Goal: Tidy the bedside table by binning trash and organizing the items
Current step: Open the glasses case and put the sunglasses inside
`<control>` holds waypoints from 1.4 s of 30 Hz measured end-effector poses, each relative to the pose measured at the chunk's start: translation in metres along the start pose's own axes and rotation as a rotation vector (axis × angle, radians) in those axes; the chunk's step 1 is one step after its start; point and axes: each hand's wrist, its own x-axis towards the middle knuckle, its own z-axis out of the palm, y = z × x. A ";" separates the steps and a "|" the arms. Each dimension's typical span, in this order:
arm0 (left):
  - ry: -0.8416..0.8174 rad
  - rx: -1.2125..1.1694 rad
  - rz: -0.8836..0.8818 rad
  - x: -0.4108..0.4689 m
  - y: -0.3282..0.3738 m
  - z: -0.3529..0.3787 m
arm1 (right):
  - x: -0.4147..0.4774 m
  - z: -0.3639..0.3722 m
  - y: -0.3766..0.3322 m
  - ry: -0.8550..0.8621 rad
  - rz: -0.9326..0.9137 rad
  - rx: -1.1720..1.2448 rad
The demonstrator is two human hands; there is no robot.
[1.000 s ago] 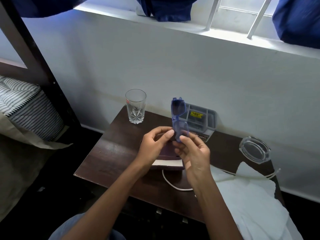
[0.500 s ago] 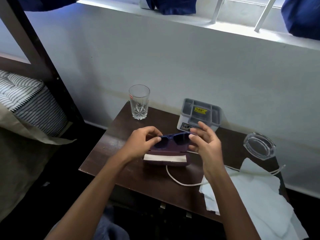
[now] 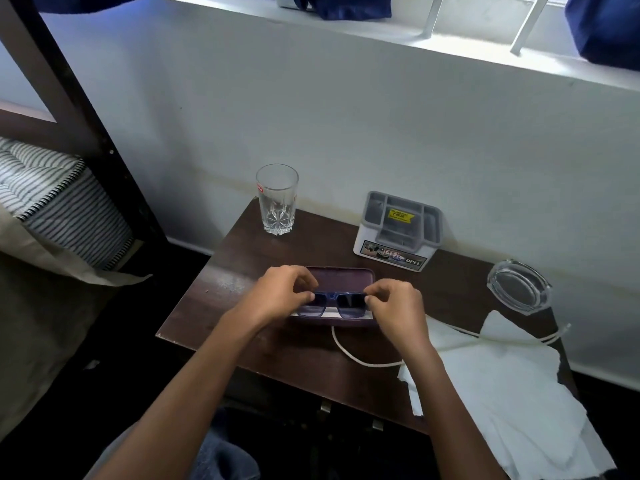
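The two hands are covering both ends of the blue sunglasses (image 3: pixel 337 302), so the hinges and side arms are hiding behind the fingers. Only the two dark lenses and the bridge are showing. The left hand (image 3: pixel 282 295) is pinching the left end between curled fingers and thumb, and the right hand (image 3: pixel 398 306) is pinching the right end the same way.

The sunglasses are sitting over the near half of the open purple case (image 3: pixel 341 274), above a white strip (image 3: pixel 330 315) inside it. Whether the frame is resting on that strip or hanging just above it cannot be told. The case is lying at the middle of the dark bedside table (image 3: pixel 221 292).

White tissue paper (image 3: pixel 502 393) is blanketing the table's near right corner, and its sheets are overlapping too much to count. One white cable (image 3: pixel 349 353) is curving from just in front of the case and slipping under the tissue; two strands are showing again at the right edge.

Standing along the back are one clear drinking glass (image 3: pixel 277 199), one grey compartment organiser (image 3: pixel 398 230) and one glass ashtray (image 3: pixel 517 285). Most of the print on the organiser's labels is too small to read. A striped mattress (image 3: pixel 52 195) is running off the left edge.
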 end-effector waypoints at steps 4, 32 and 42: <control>-0.035 0.080 -0.021 0.001 -0.004 0.006 | -0.001 0.002 0.002 -0.024 -0.013 -0.068; 0.145 0.036 -0.180 0.011 -0.021 0.000 | 0.002 0.000 0.007 -0.072 0.016 -0.035; -0.094 -0.234 -0.384 0.006 -0.015 -0.003 | 0.009 -0.004 0.010 -0.148 0.330 0.323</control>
